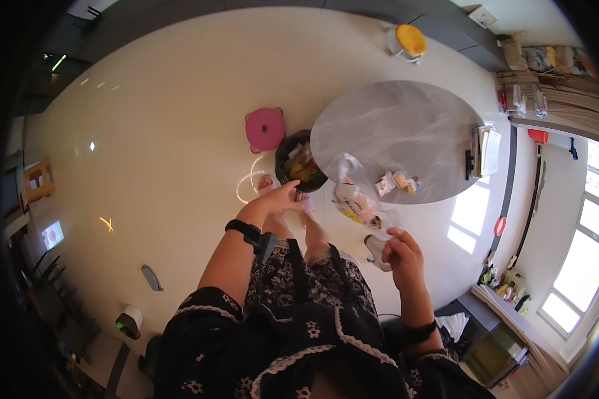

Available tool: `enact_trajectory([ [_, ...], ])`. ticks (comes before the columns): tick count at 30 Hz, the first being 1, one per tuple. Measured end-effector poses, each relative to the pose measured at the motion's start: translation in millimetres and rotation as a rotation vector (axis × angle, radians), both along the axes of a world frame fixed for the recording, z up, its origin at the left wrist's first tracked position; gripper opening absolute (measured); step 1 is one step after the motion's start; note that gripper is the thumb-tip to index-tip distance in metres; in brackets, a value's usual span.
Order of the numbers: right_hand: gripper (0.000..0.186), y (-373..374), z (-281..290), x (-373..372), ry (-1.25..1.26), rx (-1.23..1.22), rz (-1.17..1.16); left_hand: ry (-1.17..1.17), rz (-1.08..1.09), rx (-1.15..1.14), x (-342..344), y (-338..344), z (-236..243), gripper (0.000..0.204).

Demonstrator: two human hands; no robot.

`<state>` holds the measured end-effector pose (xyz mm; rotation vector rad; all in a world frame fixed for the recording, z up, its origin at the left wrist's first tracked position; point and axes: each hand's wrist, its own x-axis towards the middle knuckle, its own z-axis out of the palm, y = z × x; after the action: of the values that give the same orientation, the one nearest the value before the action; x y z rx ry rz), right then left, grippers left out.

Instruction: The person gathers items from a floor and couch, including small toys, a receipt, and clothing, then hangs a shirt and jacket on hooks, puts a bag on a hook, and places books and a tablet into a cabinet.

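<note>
The clear plastic bag (358, 203), printed with pink, yellow and dark patches, lies between the two hands, well nearer to the right one. The right hand (402, 251) pinches the bag's near end between thumb and fingertips, and the rest stretches away from it, forward and to the left, its far end overlapping the edge of the round grey marbled table (393, 120) in this view (whether it touches the tabletop, I cannot tell). The left hand (283, 198) holds nothing; its fingers are loosely extended and parted from the thumb, left of the bag and apart from it. Those fingertips are at the near edge of the black-lined trash bin (283, 158), though actual contact is unclear. The bin, with mixed refuse (301, 165) inside, stands beside the table, close to a pink stool (265, 130). Small light-coloured boxes (398, 183) sit on the tabletop, just beyond the bag.
</note>
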<state>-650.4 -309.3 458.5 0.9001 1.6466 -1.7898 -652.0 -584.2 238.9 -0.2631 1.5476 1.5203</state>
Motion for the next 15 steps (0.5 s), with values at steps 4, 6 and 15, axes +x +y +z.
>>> enact_trajectory([
  [4,0.018,-14.8,36.1,-17.7,0.086,-0.11,0.202,0.395,0.062,-0.226,-19.6,17.3,77.4,0.102],
  [6,0.016,-15.0,50.5,-21.4,0.198,-0.144,0.277,0.569,0.319,-0.139,-31.0,17.6,102.3,0.074],
  [15,0.014,-55.6,52.4,-44.4,0.367,-0.178,0.567,0.474,0.822,0.027,-13.7,-49.9,243.1,0.017],
])
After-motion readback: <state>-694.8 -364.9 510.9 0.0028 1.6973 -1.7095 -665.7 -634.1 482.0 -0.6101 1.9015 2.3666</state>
